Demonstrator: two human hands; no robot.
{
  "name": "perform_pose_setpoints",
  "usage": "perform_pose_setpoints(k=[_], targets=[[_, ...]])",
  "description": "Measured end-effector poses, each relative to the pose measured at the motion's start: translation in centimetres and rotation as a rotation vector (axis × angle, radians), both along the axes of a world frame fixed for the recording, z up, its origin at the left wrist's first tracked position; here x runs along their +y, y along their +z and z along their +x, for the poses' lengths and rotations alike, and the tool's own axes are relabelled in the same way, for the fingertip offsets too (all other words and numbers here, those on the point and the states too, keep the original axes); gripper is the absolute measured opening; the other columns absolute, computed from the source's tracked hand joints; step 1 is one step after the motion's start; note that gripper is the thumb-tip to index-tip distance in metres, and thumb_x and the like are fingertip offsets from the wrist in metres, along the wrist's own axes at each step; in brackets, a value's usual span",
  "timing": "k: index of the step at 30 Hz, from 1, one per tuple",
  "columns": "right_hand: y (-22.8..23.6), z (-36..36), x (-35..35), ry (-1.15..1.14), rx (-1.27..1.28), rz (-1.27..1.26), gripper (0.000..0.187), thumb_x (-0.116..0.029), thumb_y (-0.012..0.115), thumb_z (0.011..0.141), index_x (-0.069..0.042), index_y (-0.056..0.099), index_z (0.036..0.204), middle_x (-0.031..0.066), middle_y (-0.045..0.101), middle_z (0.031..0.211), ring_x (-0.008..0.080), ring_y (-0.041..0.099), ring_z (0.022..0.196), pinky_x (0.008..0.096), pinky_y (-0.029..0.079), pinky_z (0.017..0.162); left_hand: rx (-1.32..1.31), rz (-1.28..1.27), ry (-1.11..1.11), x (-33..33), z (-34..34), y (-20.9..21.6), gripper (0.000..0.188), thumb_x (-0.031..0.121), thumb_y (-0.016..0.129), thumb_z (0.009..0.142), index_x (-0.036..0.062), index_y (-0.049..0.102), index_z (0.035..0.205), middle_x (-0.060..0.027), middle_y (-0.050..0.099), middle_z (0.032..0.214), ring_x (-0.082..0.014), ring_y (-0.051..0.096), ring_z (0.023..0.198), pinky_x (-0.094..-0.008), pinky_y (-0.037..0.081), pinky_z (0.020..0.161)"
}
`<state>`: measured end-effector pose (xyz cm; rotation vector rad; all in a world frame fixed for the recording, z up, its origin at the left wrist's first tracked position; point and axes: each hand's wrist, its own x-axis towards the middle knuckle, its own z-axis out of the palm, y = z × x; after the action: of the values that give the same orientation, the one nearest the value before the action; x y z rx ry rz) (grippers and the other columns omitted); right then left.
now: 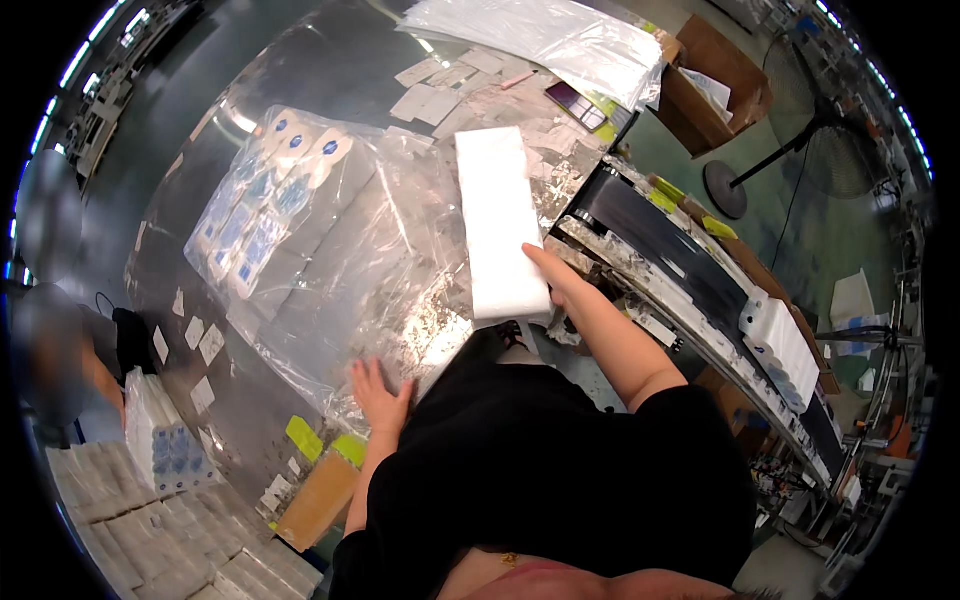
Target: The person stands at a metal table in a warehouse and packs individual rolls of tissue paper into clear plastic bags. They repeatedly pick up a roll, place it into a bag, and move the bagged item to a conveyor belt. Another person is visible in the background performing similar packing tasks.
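Observation:
My right hand grips the near right side of a long white pack, thumb on top and the other fingers mostly hidden beyond its edge. The pack looks like a row of paper rolls and extends away from me over the table's near right edge. My left hand is open, fingers spread on the near edge of a large clear plastic bag. Inside the bag's far left end lie several white packs with blue print. The rest of the bag lies loose and wrinkled across the shiny tabletop.
At right a dark conveyor belt carries white rolls. Plastic sheets, a phone and paper labels lie at the far side. A cardboard box and fan stand beyond. Bagged packs and another person are left.

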<state>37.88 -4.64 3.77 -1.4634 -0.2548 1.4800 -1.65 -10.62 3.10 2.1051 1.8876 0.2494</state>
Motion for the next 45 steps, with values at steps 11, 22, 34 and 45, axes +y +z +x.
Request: perform_pose_setpoints(k=[11, 22, 34, 45], targets=[[-1.2, -5.4, -9.9, 0.198, 0.27, 0.111, 0.064, -0.037, 0.056, 0.085, -0.026, 0.025, 0.14, 0.0043, 0.04, 0.139, 0.0265, 0.039, 0.127, 0.0566, 0.035, 0.096, -0.258, 0.068, 0.019, 2.9, -4.8, -0.4, 0.023, 0.012, 0.059, 0.077, 0.0032, 0.064, 0.097, -0.0145, 0.057, 0.088, -0.0325, 0.054, 0.087, -0.0404, 0.044, 0.079], [-0.1, -2.9, -7.4, -0.091, 0.444, 0.191, 0.061, -0.017, 0.062, 0.07, 0.002, 0.045, 0.125, 0.0205, 0.056, 0.118, 0.0366, 0.055, 0.108, 0.0473, 0.043, 0.096, -0.704, 0.017, 0.114, 4.3, -2.5, 7.4, 0.028, 0.011, 0.055, 0.084, 0.0065, 0.065, 0.11, -0.0112, 0.062, 0.083, -0.0191, 0.057, 0.074, -0.0306, 0.045, 0.068], [3.9, -1.6, -14.4, 0.392, 0.781, -0.109, 0.063, -0.025, 0.061, 0.073, 0.002, 0.045, 0.128, 0.0172, 0.061, 0.108, 0.0347, 0.058, 0.099, 0.0488, 0.044, 0.093, -0.822, 0.152, -0.079, 3.0, -2.3, 16.9, 0.024, 0.013, 0.051, 0.089, 0.0051, 0.066, 0.106, -0.012, 0.057, 0.072, -0.0242, 0.056, 0.066, -0.0326, 0.043, 0.063], [1.3, -13.7, 0.6, 0.364, 1.18, 0.067, 0.065, -0.026, 0.06, 0.077, 0.002, 0.04, 0.132, 0.0153, 0.062, 0.104, 0.0332, 0.058, 0.098, 0.0485, 0.044, 0.092, -0.676, 0.25, -0.174, 0.7, -3.8, 19.9, 0.025, 0.015, 0.052, 0.088, 0.0085, 0.066, 0.108, -0.0104, 0.053, 0.068, -0.0278, 0.052, 0.064, -0.0353, 0.042, 0.06]])
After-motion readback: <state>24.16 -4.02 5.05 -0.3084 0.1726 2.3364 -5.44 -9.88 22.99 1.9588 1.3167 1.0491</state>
